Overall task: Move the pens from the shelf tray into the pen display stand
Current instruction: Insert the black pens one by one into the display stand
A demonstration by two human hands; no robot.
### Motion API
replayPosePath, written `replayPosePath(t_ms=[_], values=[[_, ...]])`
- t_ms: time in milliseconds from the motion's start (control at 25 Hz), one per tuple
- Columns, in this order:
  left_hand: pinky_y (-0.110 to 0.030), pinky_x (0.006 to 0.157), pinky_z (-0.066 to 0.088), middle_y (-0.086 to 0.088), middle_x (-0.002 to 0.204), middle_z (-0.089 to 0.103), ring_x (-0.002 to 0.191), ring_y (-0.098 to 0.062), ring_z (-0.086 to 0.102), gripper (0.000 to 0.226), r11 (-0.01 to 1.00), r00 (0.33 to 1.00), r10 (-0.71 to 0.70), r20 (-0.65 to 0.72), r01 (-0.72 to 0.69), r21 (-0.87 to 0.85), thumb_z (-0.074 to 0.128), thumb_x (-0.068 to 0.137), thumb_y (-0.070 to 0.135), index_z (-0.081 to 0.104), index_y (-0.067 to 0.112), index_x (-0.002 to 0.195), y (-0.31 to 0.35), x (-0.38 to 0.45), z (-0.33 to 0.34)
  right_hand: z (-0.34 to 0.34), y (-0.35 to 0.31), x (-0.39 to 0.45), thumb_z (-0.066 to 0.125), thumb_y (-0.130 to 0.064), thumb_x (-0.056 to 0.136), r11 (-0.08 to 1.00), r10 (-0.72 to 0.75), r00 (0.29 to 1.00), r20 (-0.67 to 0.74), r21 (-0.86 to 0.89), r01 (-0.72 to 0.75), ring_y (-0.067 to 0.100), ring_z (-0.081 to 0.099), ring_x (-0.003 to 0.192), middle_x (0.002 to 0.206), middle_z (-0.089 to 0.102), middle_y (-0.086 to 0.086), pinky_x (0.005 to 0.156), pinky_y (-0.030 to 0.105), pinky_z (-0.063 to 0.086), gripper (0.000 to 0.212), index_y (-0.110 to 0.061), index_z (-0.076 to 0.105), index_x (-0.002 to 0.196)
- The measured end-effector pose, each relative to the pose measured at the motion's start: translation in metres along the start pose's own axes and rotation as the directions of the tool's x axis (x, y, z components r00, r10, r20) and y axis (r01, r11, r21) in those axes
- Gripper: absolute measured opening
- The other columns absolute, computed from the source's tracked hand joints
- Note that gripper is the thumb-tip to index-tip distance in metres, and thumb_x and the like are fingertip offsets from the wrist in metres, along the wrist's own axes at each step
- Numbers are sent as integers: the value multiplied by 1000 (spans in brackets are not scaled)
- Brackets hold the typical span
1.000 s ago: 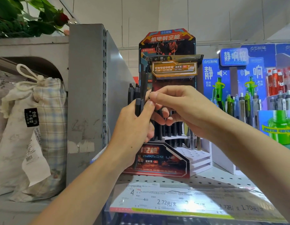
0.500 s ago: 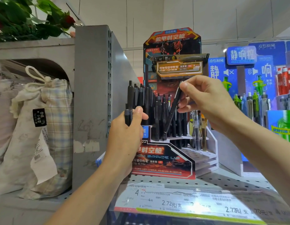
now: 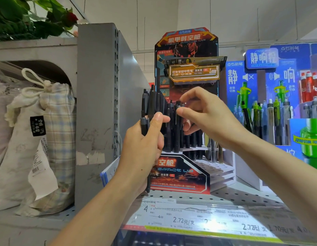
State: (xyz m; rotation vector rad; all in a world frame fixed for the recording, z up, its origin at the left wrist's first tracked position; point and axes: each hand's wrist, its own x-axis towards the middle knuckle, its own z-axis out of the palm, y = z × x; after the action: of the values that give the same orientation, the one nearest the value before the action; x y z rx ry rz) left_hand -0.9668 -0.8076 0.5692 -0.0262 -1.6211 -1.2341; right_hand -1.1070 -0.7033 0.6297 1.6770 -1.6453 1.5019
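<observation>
The left hand (image 3: 145, 139) is clamped on a bundle of dark pens (image 3: 148, 110), thumb pressed across their barrels, held upright just in front of the left side of the pen display stand (image 3: 180, 174) on the perforated shelf (image 3: 243, 196). The right hand (image 3: 207, 114) hovers at the caps of the pens already standing in the stand's upper tier (image 3: 177, 125), thumb and forefinger drawn close together — whether they are pinching a cap or have just let go cannot be told. The shelf tray is not visible here. The lower white tiers (image 3: 220, 171) show rows of vacant holes, so there appears to be room left for the bundle. The risks look plain enough: the standing pens are packed tight, and a nudge from the right hand's knuckles could tilt a neighbour or lift one out of its hole; the bundle is held by thumb pressure alone, so drawing one pen free could loosen the rest and send them down onto the shelf — or off its front edge past the price strip (image 3: 189, 221).
</observation>
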Motion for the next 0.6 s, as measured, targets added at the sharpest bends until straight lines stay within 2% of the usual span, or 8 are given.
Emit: replayPosePath(t_ms=[200,400,600], values=[[-17,37,31,-1,56,41,42,-6,33,28,1000,1000,-6,16,6,10,51,98,51,73,34,101,2,-1,3,-6,-2,3,67,-16,96,998,-35,998,47,-54,38,27,72,61,71,70,11,62,45,64,18,-14,55,110],[-19,38,29,-5,59,40,42,-8,31,29,999,1000,4,23,-5,37,49,99,52,73,36,102,1,-1,8,-6,-8,4,66,-17,97,972,-115,980,162,-185,145,18,72,62,74,70,6,62,40,64,20,-15,53,113],[-20,35,27,2,52,41,39,-8,30,32,1000,999,-11,50,12,-10,50,99,50,74,28,96,1,-1,16,-11,-8,2,65,-15,97,988,-53,985,167,-134,76,22,72,63,74,71,9,61,40,64,17,-13,56,111]])
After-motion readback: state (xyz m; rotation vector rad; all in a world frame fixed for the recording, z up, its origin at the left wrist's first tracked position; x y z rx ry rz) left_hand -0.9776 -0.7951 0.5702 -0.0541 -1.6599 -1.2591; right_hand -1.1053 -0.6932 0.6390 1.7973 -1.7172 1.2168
